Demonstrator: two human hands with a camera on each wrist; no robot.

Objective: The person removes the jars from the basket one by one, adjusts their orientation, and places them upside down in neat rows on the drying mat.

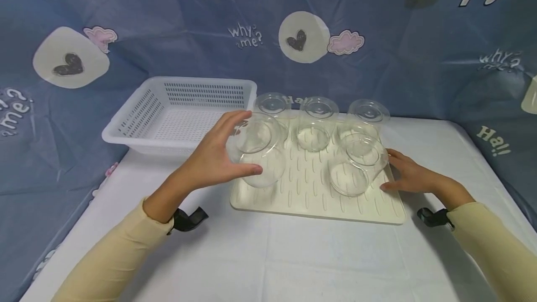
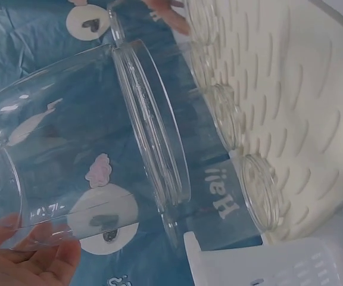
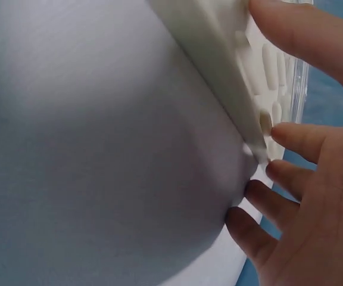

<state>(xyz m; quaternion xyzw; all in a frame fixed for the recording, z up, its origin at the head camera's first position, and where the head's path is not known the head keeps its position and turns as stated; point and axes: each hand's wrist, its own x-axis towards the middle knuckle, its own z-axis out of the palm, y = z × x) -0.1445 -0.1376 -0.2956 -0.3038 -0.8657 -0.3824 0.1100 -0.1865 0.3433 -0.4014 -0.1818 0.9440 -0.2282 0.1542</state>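
My left hand [image 1: 216,155] holds a clear jar [image 1: 265,164] over the left front part of a cream ridged drying mat [image 1: 308,199]. In the left wrist view, the fingers touch the narrower end of the held jar [image 2: 64,131], and its wide rim faces the mat. Another clear jar [image 1: 349,178] stands upside down at the mat's right front. Three similar jars line the back, including a middle one [image 1: 317,120]. At the mat's right edge is my right hand [image 1: 413,175], its fingers spread. The right wrist view shows its fingertips along the mat's edge [image 3: 219,77].
A white slotted plastic basket [image 1: 138,141] stands at the back left, beside the mat. White cloth [image 1: 268,255] covers the table. Behind it hangs a blue printed curtain [image 1: 201,13].
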